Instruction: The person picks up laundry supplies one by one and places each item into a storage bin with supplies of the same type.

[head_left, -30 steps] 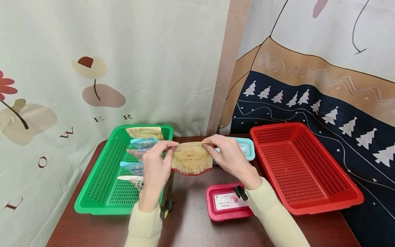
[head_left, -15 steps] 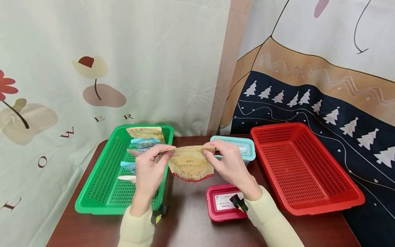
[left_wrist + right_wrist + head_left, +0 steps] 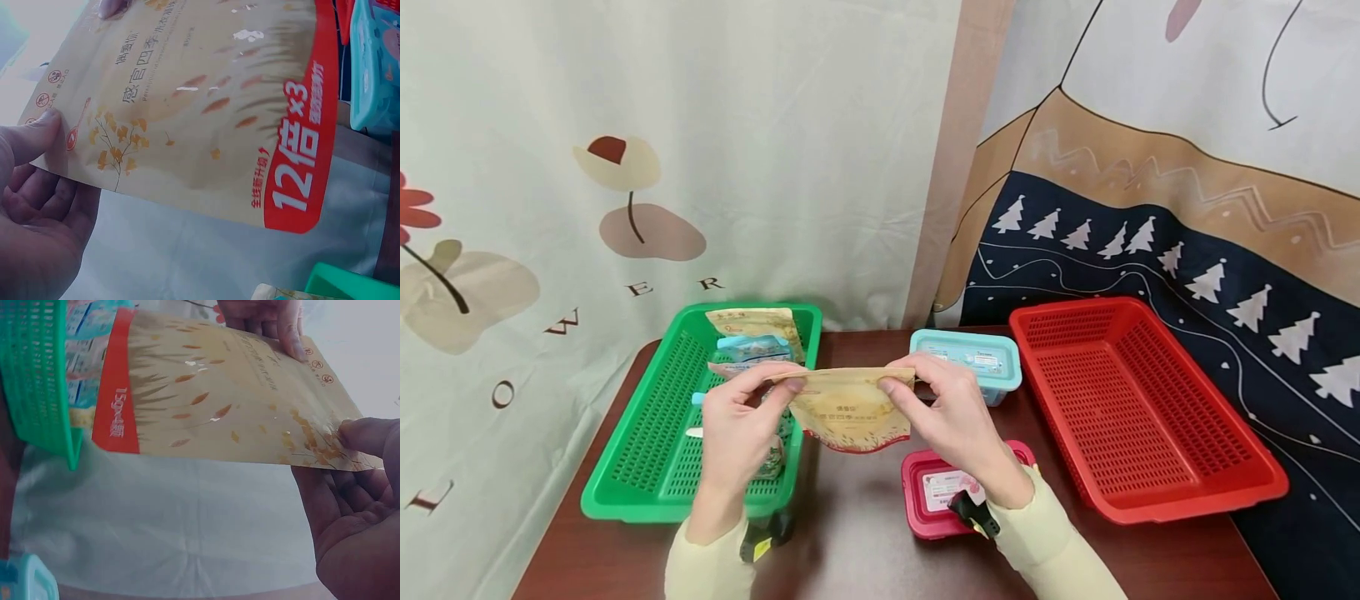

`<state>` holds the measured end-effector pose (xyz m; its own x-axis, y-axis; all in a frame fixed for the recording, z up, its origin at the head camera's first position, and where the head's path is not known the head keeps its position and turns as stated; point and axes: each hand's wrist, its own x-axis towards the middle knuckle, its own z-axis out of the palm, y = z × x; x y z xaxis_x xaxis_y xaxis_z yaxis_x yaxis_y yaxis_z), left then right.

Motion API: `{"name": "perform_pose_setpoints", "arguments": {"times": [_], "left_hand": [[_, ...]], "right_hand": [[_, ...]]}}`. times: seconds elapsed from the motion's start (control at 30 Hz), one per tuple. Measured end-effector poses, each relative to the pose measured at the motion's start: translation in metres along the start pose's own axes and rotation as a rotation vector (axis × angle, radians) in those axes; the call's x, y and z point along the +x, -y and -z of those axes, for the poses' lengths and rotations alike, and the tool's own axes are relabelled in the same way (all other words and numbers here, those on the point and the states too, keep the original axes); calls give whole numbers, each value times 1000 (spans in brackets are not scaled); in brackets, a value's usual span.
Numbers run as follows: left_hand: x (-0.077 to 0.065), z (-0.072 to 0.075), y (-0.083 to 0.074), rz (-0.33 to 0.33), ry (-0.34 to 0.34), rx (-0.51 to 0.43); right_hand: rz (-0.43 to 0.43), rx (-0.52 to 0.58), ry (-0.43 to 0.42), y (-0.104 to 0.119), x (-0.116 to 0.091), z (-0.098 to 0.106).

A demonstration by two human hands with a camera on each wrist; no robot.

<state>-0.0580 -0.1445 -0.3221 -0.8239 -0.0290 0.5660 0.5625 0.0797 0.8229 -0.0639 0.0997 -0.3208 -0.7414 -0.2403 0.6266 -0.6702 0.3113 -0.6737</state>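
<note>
A flat tan pouch [image 3: 850,410] with a red bottom band and printed lettering hangs between both hands above the table. My left hand [image 3: 735,437] pinches its upper left corner between thumb and fingers. At the upper right corner, my right hand [image 3: 953,410] pinches it the same way. In the left wrist view the thumb of my left hand [image 3: 37,206] presses on the pouch's front [image 3: 187,119], fingers behind it. The right wrist view has the right hand [image 3: 365,506] gripping one corner of the pouch [image 3: 206,394], with the left hand [image 3: 265,319] at the other.
A green basket [image 3: 632,433] at left holds several upright packets, including a tan one [image 3: 760,325] and a blue one [image 3: 758,348], partly hidden by my left hand. A light-blue lidded box [image 3: 966,350] and a pink lidded box [image 3: 925,508] stand beside a red basket [image 3: 1120,417].
Both hands have drawn the pouch down toward me. The left hand has shifted left, over the green basket's near side, and slid apart from the right. The light-blue box shows more.
</note>
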Motion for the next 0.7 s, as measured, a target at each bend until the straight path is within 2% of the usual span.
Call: {"name": "perform_pose_setpoints", "arguments": {"times": [0.17,0.3,0.53,0.7], "left_hand": [[2,8,-1,-47,18,-117],[2,18,-2,-51,36,-118],[0,43,-5,37,70,-93],[-4,60,-4,51,64,-69]], "right_hand": [[15,38,2,6,-1,-6],[12,58,1,12,-1,-14],[-40,96,27,24,-1,-30],[-42,109,49,26,1,-41]]}}
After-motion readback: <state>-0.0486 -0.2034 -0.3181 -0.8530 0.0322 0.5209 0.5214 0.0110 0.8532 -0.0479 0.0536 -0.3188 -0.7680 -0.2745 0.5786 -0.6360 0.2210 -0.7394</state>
